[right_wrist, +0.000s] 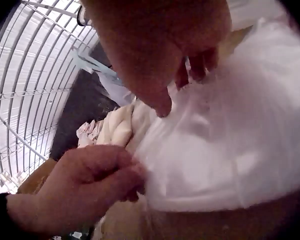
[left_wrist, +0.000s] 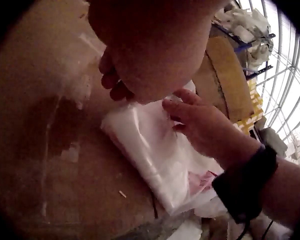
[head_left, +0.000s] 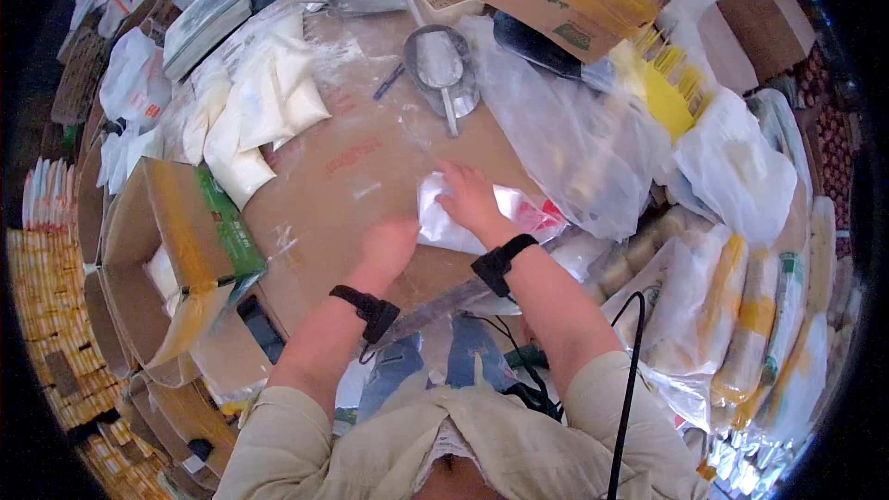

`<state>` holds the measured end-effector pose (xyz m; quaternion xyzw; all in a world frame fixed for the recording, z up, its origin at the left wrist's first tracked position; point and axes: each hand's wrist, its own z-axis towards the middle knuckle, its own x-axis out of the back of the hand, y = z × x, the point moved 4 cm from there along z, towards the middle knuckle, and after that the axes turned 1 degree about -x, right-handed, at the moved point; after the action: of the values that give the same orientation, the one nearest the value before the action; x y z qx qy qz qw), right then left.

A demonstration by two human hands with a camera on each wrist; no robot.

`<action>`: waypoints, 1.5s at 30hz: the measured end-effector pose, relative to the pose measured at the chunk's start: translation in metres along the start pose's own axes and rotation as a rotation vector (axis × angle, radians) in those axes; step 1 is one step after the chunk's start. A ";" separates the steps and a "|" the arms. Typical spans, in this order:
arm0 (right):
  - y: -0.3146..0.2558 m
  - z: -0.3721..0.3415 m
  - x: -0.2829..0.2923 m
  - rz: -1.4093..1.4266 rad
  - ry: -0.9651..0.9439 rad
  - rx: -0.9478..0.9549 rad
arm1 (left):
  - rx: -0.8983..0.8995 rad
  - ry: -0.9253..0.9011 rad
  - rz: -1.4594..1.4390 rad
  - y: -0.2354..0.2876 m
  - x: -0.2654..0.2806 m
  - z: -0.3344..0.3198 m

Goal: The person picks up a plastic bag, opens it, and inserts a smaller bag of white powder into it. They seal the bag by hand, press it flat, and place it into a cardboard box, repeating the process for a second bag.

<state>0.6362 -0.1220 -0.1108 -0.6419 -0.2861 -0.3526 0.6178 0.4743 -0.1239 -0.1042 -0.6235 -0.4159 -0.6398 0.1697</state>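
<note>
A white plastic bag (head_left: 444, 222) with red print lies flat near the front edge of the cardboard-covered table (head_left: 324, 190). Thumb and index finger of my left hand (head_left: 387, 245) pinch the bag's left edge, which shows best in the right wrist view, where the left hand (right_wrist: 90, 185) comes in from the lower left. On the bag's upper side rests my right hand (head_left: 470, 199), thumb and fingers spread apart. The left wrist view has the right hand (left_wrist: 205, 125) over the same bag (left_wrist: 150, 145).
Several filled bags of white powder (head_left: 278, 93) lie at the back left. A metal scoop (head_left: 444, 69) holding powder sits beside a dark marker (head_left: 389, 81). An open carton (head_left: 176, 259) stands left, clear plastic sheeting (head_left: 574, 139) right. A large carton (head_left: 556, 0) is at the back.
</note>
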 end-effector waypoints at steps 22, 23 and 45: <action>-0.011 -0.082 0.036 -0.126 0.100 -0.032 | 0.166 0.411 -0.722 -0.016 0.020 0.056; -0.014 -0.083 0.041 -0.248 0.109 -0.081 | 0.249 0.412 -0.916 -0.018 0.028 0.051; -0.202 -0.091 0.040 0.877 -0.870 0.250 | 0.706 1.019 -1.785 -0.123 0.175 -0.117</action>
<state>0.4885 -0.2009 0.0396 -0.7070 -0.2604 0.2632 0.6025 0.2780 -0.0852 0.0355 0.3266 -0.7605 -0.5602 -0.0342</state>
